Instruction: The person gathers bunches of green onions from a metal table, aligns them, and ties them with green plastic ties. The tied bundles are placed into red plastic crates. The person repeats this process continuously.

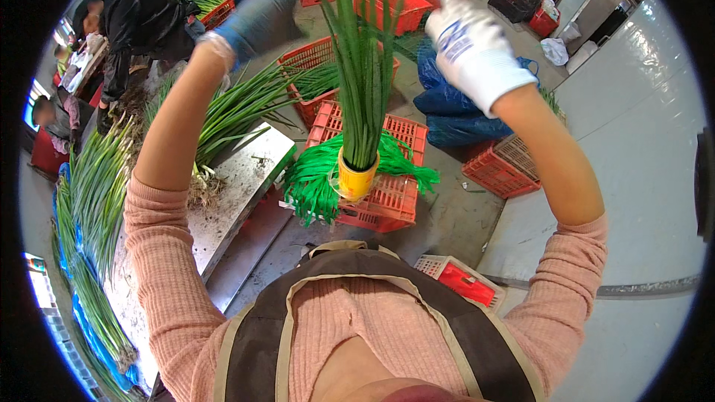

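A bunch of green onions (363, 89) stands upright in a yellow cup (356, 181) on an upturned-looking red plastic crate (402, 190). Green plastic ties (315, 178) lie around the cup. My left hand (262, 17), in a blue glove, is raised left of the onion tops and blurred; its fingers are unclear. To the right of the tops, my right hand (472, 42) is raised in a white knit glove, its fingers bent. Whether either hand holds anything cannot be told.
Green onions with roots (240, 111) lie on a dirt-strewn metal table (234, 195) at left, with longer piles (100, 190) beyond. A red crate (307, 103) of onions stands ahead. Blue bags (463, 123) and another red crate (497, 170) are at right. A person in black (145, 22) bends at upper left.
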`<state>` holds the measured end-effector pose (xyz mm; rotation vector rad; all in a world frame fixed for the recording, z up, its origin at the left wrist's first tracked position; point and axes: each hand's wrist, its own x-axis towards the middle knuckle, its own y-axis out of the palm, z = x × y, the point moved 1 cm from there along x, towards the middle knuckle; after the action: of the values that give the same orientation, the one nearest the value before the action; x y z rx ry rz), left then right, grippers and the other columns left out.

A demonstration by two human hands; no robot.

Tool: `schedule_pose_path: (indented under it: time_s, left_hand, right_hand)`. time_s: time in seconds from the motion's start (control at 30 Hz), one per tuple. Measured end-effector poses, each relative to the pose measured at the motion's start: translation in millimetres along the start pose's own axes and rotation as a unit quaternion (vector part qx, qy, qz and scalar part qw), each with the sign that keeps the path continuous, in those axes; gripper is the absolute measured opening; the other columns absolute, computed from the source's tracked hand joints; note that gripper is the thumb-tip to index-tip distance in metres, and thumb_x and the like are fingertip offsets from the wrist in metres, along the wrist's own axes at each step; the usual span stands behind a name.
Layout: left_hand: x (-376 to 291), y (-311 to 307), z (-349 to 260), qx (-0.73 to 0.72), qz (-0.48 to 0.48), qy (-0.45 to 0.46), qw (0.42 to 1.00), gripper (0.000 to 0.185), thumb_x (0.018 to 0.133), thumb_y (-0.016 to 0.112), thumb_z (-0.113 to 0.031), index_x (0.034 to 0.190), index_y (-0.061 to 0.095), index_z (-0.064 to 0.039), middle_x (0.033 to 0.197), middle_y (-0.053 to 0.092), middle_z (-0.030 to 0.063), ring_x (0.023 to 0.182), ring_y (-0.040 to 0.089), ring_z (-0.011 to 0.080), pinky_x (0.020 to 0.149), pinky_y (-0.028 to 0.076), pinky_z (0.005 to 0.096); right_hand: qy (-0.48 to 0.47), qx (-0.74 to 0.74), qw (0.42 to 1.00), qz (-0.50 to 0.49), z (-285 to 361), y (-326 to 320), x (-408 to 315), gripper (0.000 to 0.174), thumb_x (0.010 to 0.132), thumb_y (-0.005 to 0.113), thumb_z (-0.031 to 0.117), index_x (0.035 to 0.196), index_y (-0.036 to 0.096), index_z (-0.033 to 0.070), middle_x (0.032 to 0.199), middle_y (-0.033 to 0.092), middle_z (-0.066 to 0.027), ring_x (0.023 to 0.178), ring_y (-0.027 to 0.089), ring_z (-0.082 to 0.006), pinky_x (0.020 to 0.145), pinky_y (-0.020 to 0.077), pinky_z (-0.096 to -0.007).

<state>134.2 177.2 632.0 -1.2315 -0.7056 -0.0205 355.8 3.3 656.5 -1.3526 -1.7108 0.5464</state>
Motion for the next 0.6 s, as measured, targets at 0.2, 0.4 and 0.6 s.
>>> schedule_pose_path:
  time_s: [0.2,0.4,0.6]
  left_hand:
    - [-46.2,-47.9,55.7,-0.497,-0.426,-0.124,0.746,0.029,0.086,0.064,-0.017,0.111,0.058,-0.002,0.095,0.064,0.0073,0.086,0.063,0.0172,0.071,0.053,0.0327]
    - [-107.0,111.8,-53.9,-0.714,0.036,-0.109,0.691,0.113,0.054,0.079,-0.007,0.147,0.015,-0.003,0.149,0.026,0.012,0.138,0.023,0.0207,0.114,0.013,0.0338]
    - [-67.1,139.7,-132.7,-0.751,-0.016,-0.197,0.63,0.071,0.064,0.079,-0.005,0.127,0.047,-0.002,0.115,0.06,0.0073,0.102,0.056,0.0158,0.093,0.043,0.0318]
  right_hand:
    - [0.052,0.32,0.915,-0.239,-70.4,-10.9,-15.6,0.06,0.08,0.068,0.027,0.13,0.044,0.004,0.123,0.053,-0.0217,0.102,0.06,-0.0266,0.087,0.0493,-0.0352]
    - [0.028,0.858,0.45,0.249,26.7,133.0,-69.4,0.075,0.082,0.067,0.012,0.141,0.021,0.005,0.122,0.054,-0.0199,0.092,0.062,-0.025,0.08,0.0525,-0.0373]
    - [0.056,0.929,0.313,0.191,175.7,236.7,-99.5,0.051,0.091,0.054,0.02,0.132,0.033,-0.001,0.123,0.051,-0.0263,0.103,0.057,-0.0411,0.09,0.0494,-0.0459]
